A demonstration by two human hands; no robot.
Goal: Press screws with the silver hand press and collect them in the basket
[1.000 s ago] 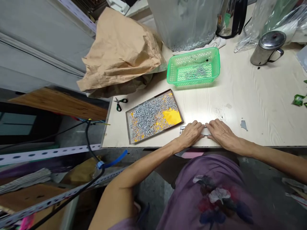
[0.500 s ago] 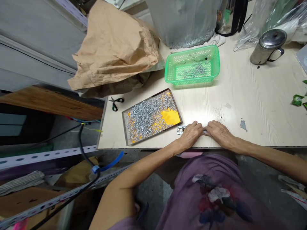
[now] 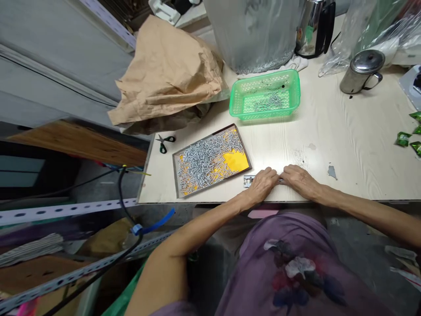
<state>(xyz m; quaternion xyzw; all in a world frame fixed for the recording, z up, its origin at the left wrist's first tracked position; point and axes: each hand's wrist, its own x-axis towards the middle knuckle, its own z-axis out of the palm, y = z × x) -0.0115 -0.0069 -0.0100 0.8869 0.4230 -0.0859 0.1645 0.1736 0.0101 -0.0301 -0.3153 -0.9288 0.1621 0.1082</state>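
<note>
Wears a purple shirt (image 3: 276, 263) and reaches both forearms over the near edge of the table (image 3: 368, 145). Holds a metal part (image 3: 248, 181) flat there, with left hand (image 3: 263, 183) curled over its middle and right hand (image 3: 300, 181) curled at its right end, just beside each other. Cannot tell which fingers pinch it. Next, to the left, comes upon a tray (image 3: 236, 161) of small metal pieces (image 3: 200, 160), then scissors (image 3: 162, 142); to the right, a grey scrap (image 3: 332, 172) and green packets (image 3: 403, 139). Beyond, reveals more pieces inside a green basket (image 3: 263, 115), between a paper bag (image 3: 171, 74) and a steel mug (image 3: 358, 77). Farthest back, includes a plastic bag (image 3: 253, 35) and a kettle (image 3: 309, 30).
</note>
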